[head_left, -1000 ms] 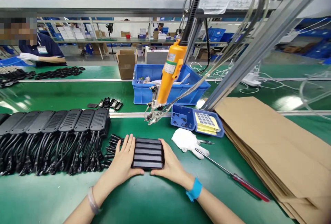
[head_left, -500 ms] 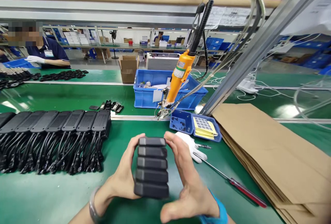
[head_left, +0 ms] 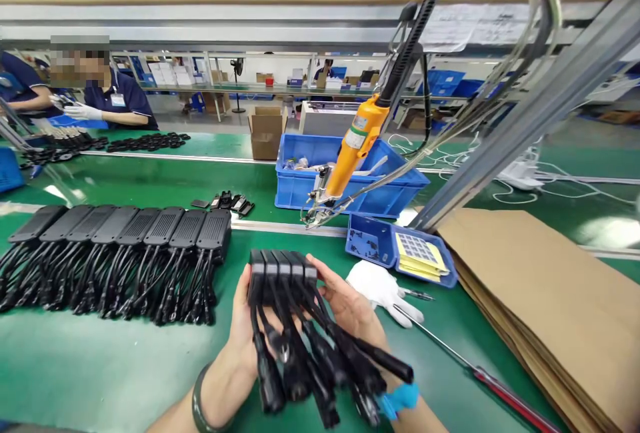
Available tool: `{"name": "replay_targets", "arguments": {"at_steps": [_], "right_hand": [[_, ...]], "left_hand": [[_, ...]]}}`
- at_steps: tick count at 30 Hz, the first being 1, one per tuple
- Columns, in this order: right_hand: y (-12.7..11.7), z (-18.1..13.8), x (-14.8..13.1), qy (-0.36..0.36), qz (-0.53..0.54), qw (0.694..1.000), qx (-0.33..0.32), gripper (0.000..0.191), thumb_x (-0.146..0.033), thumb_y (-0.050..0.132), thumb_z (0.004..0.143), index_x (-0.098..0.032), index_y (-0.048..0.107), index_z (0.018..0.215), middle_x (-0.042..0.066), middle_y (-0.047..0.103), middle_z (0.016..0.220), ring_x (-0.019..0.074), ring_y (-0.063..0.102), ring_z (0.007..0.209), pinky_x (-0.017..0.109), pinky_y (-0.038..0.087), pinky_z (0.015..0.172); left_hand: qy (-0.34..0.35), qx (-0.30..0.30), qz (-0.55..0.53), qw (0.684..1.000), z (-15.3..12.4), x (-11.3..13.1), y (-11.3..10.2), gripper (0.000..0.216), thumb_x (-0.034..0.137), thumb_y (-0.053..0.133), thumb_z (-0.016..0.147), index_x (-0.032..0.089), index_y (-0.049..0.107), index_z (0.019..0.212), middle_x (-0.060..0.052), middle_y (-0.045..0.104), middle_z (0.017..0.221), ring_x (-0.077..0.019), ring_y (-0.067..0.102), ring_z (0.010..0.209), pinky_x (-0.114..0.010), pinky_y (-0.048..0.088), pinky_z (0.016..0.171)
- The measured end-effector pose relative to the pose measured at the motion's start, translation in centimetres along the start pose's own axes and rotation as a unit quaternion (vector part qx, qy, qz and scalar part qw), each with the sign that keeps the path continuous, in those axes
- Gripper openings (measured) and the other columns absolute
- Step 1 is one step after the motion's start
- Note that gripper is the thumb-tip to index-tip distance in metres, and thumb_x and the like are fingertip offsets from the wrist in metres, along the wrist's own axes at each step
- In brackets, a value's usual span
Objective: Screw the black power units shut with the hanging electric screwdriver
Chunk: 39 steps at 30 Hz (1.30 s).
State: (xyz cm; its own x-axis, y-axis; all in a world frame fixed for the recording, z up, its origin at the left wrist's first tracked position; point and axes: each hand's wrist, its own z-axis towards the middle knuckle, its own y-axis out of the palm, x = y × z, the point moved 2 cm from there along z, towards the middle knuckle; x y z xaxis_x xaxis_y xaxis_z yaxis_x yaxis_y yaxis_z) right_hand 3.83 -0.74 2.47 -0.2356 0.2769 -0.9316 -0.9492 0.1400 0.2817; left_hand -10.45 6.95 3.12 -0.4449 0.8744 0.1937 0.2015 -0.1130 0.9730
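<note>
Between my two hands is a stack of black cabled boxes (head_left: 283, 270), standing side by side on edge with their cable ends facing me. My left hand (head_left: 245, 336) grips the stack's left side, and my right hand (head_left: 353, 310) holds its right side. Thick black cables with connectors (head_left: 300, 370) hang from the boxes toward me and partly cover my right palm and wrist. To the left, a row of similar black boxes (head_left: 167, 226) lies on the green table (head_left: 125, 366), their cables spread toward the near edge.
An orange power screwdriver (head_left: 355, 143) hangs above a large blue bin (head_left: 320, 190). Right of my hands lie a white glove (head_left: 375, 283), a long screwdriver (head_left: 493, 383), a small blue tray (head_left: 370, 260) and stacked cardboard (head_left: 545, 286). A co-worker (head_left: 120, 100) sits at the far left.
The stack has turned, so its cables now hang toward me instead of the plain ends showing. My right hand has closed in against its side. The view has shifted left.
</note>
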Motion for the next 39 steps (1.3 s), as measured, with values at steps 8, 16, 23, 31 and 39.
{"name": "replay_targets", "arguments": {"at_steps": [8, 16, 23, 31, 39], "right_hand": [[-0.5, 0.2, 0.7, 0.033, -0.085, 0.996, 0.022, 0.067, -0.069, 0.039, 0.092, -0.029, 0.050, 0.145, 0.005, 0.057, 0.142, 0.0295, 0.064, 0.111, 0.056, 0.039, 0.113], [-0.7, 1.0, 1.8, 0.064, -0.037, 0.995, 0.073, 0.048, -0.058, 0.054, 0.092, -0.026, 0.069, 0.124, 0.007, 0.060, 0.139, 0.0295, 0.056, 0.126, 0.042, 0.058, 0.089], [0.9, 0.6, 4.8, 0.094, -0.187, 0.977, 0.045, 0.076, -0.064, 0.059, 0.086, -0.022, 0.044, 0.148, 0.012, 0.042, 0.154, 0.0288, 0.041, 0.140, 0.051, 0.034, 0.118], [0.8, 0.2, 5.7, 0.135, -0.022, 0.982, 0.128, 0.062, -0.058, 0.058, 0.088, -0.024, 0.053, 0.140, 0.007, 0.051, 0.147, 0.0276, 0.044, 0.139, 0.049, 0.031, 0.121], [0.4, -0.4, 5.4, 0.112, -0.179, 0.975, 0.071, 0.057, -0.059, 0.044, 0.096, -0.023, 0.053, 0.140, 0.009, 0.057, 0.140, 0.0281, 0.046, 0.138, 0.048, 0.039, 0.117]], "left_hand": [[-0.003, 0.163, -0.100, 0.981, 0.0, -0.1, 0.9, 0.044, 0.056, 0.060, 0.088, 0.013, 0.068, 0.095, -0.013, 0.071, 0.099, -0.0333, 0.062, 0.112, -0.050, 0.046, 0.103], [-0.047, 0.161, 0.032, 0.985, 0.9, 2.1, -1.8, 0.039, 0.051, 0.071, 0.078, 0.013, 0.069, 0.086, -0.010, 0.073, 0.087, -0.0298, 0.069, 0.088, -0.047, 0.053, 0.089], [0.089, 0.233, 0.275, 0.928, 1.1, 1.7, -4.2, 0.040, 0.027, 0.089, 0.059, 0.012, 0.073, 0.092, -0.008, 0.075, 0.094, -0.0226, 0.067, 0.084, -0.032, 0.051, 0.080], [0.142, 0.143, 0.308, 0.930, 1.2, 1.3, -5.6, 0.075, 0.060, 0.083, 0.069, 0.018, 0.064, 0.128, -0.013, 0.064, 0.130, -0.0322, 0.054, 0.123, -0.041, 0.042, 0.103], [0.100, 0.118, 0.179, 0.972, 1.9, -1.1, -7.0, 0.067, 0.047, 0.093, 0.059, 0.017, 0.071, 0.114, -0.013, 0.072, 0.111, -0.0340, 0.061, 0.116, -0.047, 0.042, 0.109]]}}
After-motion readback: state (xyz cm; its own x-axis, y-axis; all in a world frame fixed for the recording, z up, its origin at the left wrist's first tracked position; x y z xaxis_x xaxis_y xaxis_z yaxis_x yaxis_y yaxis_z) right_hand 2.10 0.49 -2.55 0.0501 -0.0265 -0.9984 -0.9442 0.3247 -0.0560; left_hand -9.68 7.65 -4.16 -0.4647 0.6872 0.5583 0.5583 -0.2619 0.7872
